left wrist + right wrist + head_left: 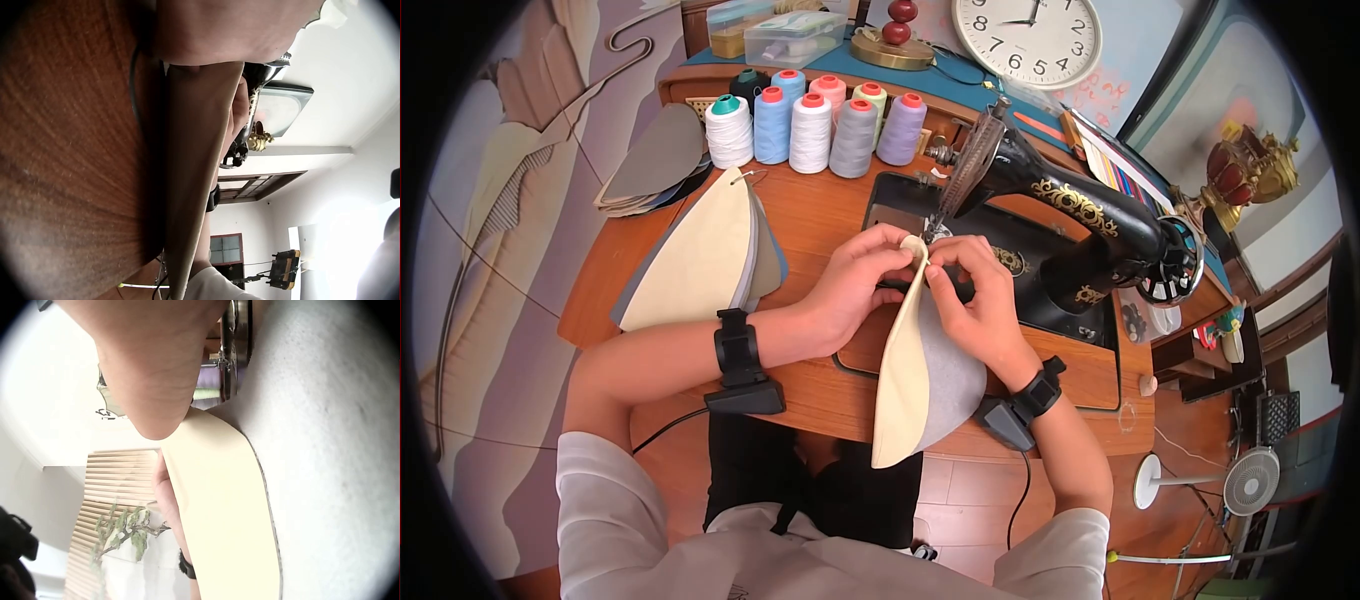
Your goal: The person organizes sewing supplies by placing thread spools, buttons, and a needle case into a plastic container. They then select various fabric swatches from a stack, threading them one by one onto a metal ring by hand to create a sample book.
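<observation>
A cream fabric panel and a grey one hang together over the table's front edge, their top ends near the machine's needle area. The left hand pinches the cream top end, which is folded over there. Thumb and forefinger of the right hand pinch the same end from the other side. In the left wrist view the panel slants down below the left hand. The right wrist view shows the cream panel beside the grey fabric, under the right hand; its fingertips are hidden.
A black sewing machine stands behind the hands. Thread cones line the back left. Cut panels lie left of the left hand, with a dark grey stack behind them. A clock is at the back.
</observation>
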`<action>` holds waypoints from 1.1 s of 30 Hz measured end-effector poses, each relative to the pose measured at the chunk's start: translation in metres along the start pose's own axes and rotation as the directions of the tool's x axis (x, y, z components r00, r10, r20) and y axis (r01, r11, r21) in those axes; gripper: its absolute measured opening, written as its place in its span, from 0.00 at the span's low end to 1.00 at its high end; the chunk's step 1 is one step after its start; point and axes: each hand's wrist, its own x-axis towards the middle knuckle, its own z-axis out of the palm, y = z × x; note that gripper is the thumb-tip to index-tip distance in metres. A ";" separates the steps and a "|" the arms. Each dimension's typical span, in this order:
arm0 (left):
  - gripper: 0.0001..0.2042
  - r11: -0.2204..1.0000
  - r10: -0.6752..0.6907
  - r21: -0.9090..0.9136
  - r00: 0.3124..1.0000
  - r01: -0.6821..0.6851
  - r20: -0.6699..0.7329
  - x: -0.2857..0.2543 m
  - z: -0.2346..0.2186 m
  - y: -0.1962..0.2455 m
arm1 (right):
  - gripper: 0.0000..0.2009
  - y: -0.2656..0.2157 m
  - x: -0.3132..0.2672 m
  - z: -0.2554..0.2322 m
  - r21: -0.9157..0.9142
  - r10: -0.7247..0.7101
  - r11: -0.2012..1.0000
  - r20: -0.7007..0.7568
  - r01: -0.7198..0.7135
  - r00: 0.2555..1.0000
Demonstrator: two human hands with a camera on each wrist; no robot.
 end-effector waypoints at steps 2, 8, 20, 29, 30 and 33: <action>0.07 1.000 0.000 0.031 1.000 0.000 0.011 0.000 0.001 0.001 | 0.04 0.001 -0.001 0.001 -0.024 0.013 1.000 -0.045 -0.014 0.999; 0.07 0.995 -0.006 0.095 1.000 0.005 0.015 0.000 0.001 0.000 | 0.05 0.002 0.000 -0.003 -0.069 0.032 0.997 -0.011 -0.033 0.999; 0.08 0.987 0.037 0.159 0.999 -0.036 -0.008 0.003 0.000 -0.005 | 0.07 0.006 -0.002 0.002 -0.078 0.120 0.990 0.030 -0.118 0.992; 0.08 0.996 0.025 0.083 0.999 -0.021 -0.046 0.002 0.002 -0.002 | 0.06 0.001 -0.004 -0.002 0.143 0.179 0.972 0.048 -0.184 0.983; 0.08 0.997 0.021 0.079 0.999 -0.018 -0.041 0.001 0.003 -0.001 | 0.06 0.003 -0.004 -0.002 0.145 0.177 0.972 0.050 -0.182 0.983; 0.09 0.998 0.011 0.065 0.999 -0.009 -0.040 0.001 0.001 -0.002 | 0.07 0.009 -0.007 -0.001 0.222 0.167 0.959 0.065 -0.178 0.984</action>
